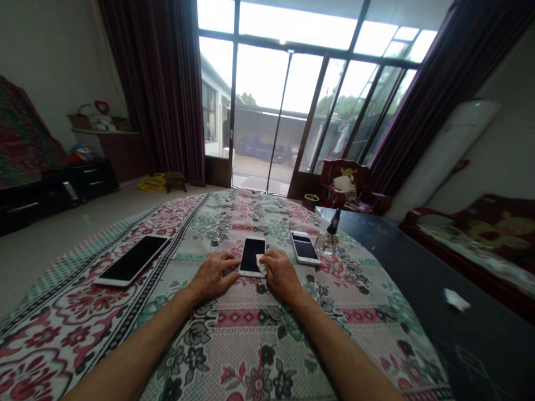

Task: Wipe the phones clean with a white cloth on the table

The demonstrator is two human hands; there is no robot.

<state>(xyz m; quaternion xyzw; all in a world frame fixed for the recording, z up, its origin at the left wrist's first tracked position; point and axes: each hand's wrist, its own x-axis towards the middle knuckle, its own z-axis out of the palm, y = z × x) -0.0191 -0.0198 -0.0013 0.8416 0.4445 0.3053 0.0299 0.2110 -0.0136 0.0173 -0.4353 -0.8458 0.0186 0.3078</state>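
A white smartphone (249, 257) with a dark screen lies flat on the patterned tablecloth, straight in front of me. My left hand (215, 274) holds it by its left edge, thumb near the bottom corner and fingers higher up. In my right hand (281, 272) is a small white tissue (261, 263), pinched and pressed on the lower right of the screen. Part of the tissue is hidden under the fingers. Another white smartphone (305, 248) lies to the right of that hand. To the left is a larger white tablet (132, 260), its screen dark.
A clear glass bottle (328, 243) with a black top stands beyond the right-hand phone. The tablecloth (251, 345) covers a round-edged table. On the dark surface (401, 262) to the right lies a crumpled white tissue (457, 299). A wooden chair (345, 184) stands farther back.
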